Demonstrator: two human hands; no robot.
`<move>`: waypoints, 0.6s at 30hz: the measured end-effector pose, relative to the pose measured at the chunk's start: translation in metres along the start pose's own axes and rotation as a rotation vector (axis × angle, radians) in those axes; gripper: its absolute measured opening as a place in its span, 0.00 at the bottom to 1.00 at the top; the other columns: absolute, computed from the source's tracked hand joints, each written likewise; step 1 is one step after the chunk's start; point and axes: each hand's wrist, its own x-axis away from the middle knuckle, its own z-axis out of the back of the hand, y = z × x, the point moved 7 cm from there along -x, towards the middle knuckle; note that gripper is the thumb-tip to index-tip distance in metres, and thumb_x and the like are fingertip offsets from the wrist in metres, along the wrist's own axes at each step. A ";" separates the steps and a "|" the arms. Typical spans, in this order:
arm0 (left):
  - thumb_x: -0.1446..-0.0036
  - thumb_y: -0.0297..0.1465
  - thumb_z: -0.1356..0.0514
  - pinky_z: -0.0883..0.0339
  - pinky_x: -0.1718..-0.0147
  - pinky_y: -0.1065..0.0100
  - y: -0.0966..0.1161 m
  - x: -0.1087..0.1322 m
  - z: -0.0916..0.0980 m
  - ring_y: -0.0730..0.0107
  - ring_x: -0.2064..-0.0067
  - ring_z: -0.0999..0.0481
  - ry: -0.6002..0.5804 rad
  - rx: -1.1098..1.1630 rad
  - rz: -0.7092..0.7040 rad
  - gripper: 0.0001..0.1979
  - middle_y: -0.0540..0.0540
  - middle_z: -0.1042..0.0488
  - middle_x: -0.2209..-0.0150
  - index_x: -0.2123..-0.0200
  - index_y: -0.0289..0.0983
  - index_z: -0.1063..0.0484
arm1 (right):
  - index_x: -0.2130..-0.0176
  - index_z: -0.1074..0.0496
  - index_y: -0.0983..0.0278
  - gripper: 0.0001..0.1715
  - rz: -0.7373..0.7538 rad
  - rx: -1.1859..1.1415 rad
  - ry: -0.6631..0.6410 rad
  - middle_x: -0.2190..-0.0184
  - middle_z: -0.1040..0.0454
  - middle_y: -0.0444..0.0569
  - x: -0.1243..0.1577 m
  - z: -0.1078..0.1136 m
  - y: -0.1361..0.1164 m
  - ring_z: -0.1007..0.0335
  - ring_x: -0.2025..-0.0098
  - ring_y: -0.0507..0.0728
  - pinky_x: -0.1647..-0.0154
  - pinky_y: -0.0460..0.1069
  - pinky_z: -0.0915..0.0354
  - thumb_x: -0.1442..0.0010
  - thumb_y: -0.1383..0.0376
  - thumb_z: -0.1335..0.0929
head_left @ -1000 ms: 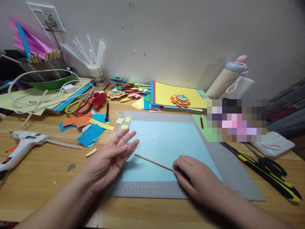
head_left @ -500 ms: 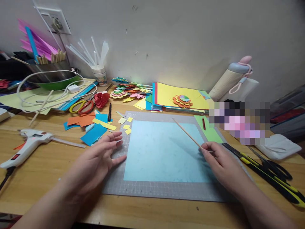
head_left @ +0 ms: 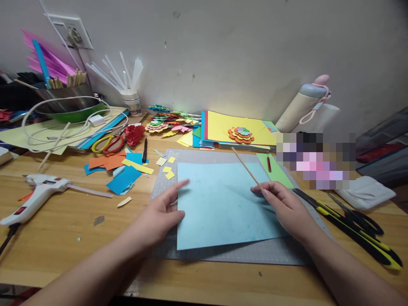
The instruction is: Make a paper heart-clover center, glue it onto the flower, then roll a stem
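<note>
A light blue sheet of paper (head_left: 219, 204) lies over the grey cutting mat (head_left: 248, 255), its near left corner raised a little off it. My left hand (head_left: 165, 212) is at the sheet's left edge, index finger above the paper and thumb at the edge, gripping it. A thin wooden stick (head_left: 247, 168) is pinched between the thumb and fingers of my right hand (head_left: 280, 204), above the sheet's right part. The stick points away and to the left.
A glue gun (head_left: 47, 191), paper scraps (head_left: 124, 180) and red-yellow scissors (head_left: 110, 144) are at left. Paper flowers (head_left: 159, 125) and a yellow sheet (head_left: 219, 123) stand behind the mat. A black-yellow cutter (head_left: 357, 233) and black scissors (head_left: 366, 221) lie right.
My left hand has moved right onto the sheet's edge and taken hold of it. The sheet has turned slightly and its near edge has lifted. My right hand has shifted left with the stick.
</note>
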 end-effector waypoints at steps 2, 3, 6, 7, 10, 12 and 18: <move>0.52 0.27 0.37 0.35 0.68 0.67 0.002 0.004 0.000 0.67 0.66 0.29 -0.007 -0.230 -0.074 0.22 0.44 0.25 0.58 0.51 0.43 0.24 | 0.61 0.31 0.61 0.17 -0.008 -0.151 0.041 0.58 0.25 0.52 0.001 0.002 0.000 0.30 0.52 0.62 0.46 0.59 0.39 0.39 0.50 0.35; 0.52 0.28 0.37 0.36 0.68 0.67 0.003 0.008 0.003 0.67 0.68 0.31 0.027 -0.291 -0.119 0.21 0.45 0.25 0.60 0.52 0.43 0.23 | 0.60 0.31 0.60 0.17 -0.012 -0.231 0.075 0.58 0.25 0.50 0.002 0.005 -0.001 0.29 0.52 0.61 0.46 0.58 0.38 0.39 0.50 0.34; 0.49 0.33 0.36 0.36 0.69 0.68 0.004 0.022 0.018 0.68 0.69 0.32 0.227 -0.231 -0.231 0.24 0.48 0.27 0.66 0.47 0.45 0.26 | 0.60 0.32 0.59 0.14 0.021 -0.355 0.199 0.61 0.27 0.47 0.007 0.016 -0.004 0.28 0.58 0.57 0.52 0.53 0.34 0.39 0.52 0.33; 0.50 0.34 0.36 0.36 0.68 0.68 0.001 0.025 0.022 0.68 0.69 0.32 0.285 -0.166 -0.228 0.26 0.48 0.27 0.68 0.45 0.44 0.28 | 0.61 0.33 0.59 0.13 0.048 -0.340 0.216 0.63 0.28 0.45 0.009 0.018 -0.007 0.28 0.61 0.55 0.56 0.51 0.33 0.39 0.53 0.33; 0.55 0.31 0.33 0.33 0.65 0.66 -0.019 0.027 0.014 0.63 0.64 0.27 0.277 0.108 -0.075 0.38 0.45 0.24 0.66 0.38 0.36 0.37 | 0.63 0.33 0.59 0.08 0.123 -0.188 0.140 0.70 0.30 0.43 0.014 0.009 -0.017 0.32 0.69 0.53 0.65 0.48 0.34 0.38 0.57 0.34; 0.61 0.27 0.33 0.31 0.60 0.63 -0.029 0.024 -0.006 0.55 0.53 0.27 0.168 0.323 0.027 0.48 0.37 0.25 0.53 0.35 0.32 0.46 | 0.59 0.31 0.58 0.06 0.181 -0.052 0.021 0.67 0.28 0.45 0.021 -0.006 -0.026 0.30 0.65 0.55 0.63 0.48 0.33 0.36 0.60 0.35; 0.63 0.21 0.38 0.31 0.54 0.61 -0.030 0.018 -0.046 0.49 0.43 0.32 0.051 0.498 0.082 0.54 0.30 0.40 0.37 0.32 0.29 0.59 | 0.43 0.35 0.51 0.26 0.430 0.223 -0.495 0.56 0.28 0.47 0.066 -0.060 -0.053 0.29 0.56 0.55 0.55 0.51 0.32 0.34 0.72 0.42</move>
